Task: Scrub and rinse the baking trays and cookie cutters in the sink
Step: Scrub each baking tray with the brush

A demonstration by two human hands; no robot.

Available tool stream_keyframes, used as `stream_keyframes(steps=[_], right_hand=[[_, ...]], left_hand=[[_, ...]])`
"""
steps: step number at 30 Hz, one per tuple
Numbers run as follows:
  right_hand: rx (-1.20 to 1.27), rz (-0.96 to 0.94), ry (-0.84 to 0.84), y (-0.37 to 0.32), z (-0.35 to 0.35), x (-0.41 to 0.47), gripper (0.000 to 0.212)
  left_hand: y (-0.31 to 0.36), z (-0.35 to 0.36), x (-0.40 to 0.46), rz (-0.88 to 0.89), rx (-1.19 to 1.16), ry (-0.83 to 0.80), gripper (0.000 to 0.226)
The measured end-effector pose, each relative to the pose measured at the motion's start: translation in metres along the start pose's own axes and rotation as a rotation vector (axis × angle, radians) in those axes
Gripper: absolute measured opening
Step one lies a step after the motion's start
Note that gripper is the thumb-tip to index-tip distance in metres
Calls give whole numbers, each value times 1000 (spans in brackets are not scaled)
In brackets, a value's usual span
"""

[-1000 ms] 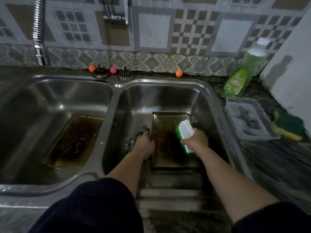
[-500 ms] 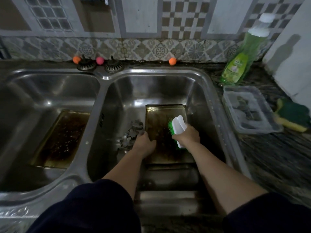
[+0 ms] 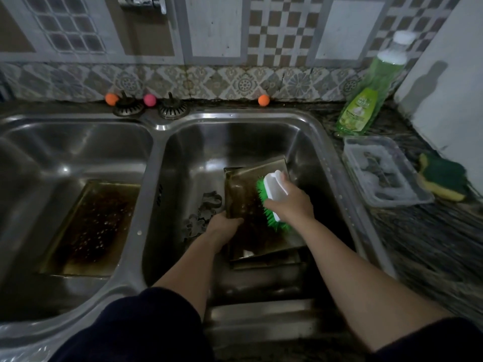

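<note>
A dark, greasy baking tray (image 3: 243,199) lies tilted in the right basin of the steel double sink (image 3: 156,126), on top of another tray (image 3: 269,261). My left hand (image 3: 222,227) grips the top tray's left edge. My right hand (image 3: 290,205) holds a white scrub brush with green bristles (image 3: 271,197), bristles pressed on the tray. Metal cookie cutters (image 3: 206,210) lie on the basin floor left of the trays. A third burnt tray (image 3: 91,226) sits in the left basin.
On the counter to the right stand a green dish soap bottle (image 3: 366,100), a clear plastic container (image 3: 384,171) and a green-yellow sponge (image 3: 444,178). Two sink strainers (image 3: 151,108) and small coloured balls (image 3: 263,100) sit along the sink's back rim.
The top tray has been lifted at its left edge and turned askew on the one beneath. The brush has stayed on its surface. The camera has moved closer.
</note>
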State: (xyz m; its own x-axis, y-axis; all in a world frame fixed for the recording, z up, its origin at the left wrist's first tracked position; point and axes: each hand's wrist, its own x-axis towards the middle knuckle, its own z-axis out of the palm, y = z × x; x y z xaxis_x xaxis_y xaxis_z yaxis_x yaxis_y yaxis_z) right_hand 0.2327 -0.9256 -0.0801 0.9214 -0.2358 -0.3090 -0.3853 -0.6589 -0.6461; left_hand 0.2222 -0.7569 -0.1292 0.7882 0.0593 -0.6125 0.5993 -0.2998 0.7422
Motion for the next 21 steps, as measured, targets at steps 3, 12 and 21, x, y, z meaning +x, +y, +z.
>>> stream_keyframes(steps=[3,12,21], right_hand=[[21,-36,9,-6,-1,-7,87],[242,-85,63,-19,-29,-21,81],[429,-96,65,-21,-68,-44,71]], left_hand=[[5,0,-4,-55,-125,9,39],[28,-20,-27,217,-210,-4,28],[56,-32,-65,533,-193,-7,50]])
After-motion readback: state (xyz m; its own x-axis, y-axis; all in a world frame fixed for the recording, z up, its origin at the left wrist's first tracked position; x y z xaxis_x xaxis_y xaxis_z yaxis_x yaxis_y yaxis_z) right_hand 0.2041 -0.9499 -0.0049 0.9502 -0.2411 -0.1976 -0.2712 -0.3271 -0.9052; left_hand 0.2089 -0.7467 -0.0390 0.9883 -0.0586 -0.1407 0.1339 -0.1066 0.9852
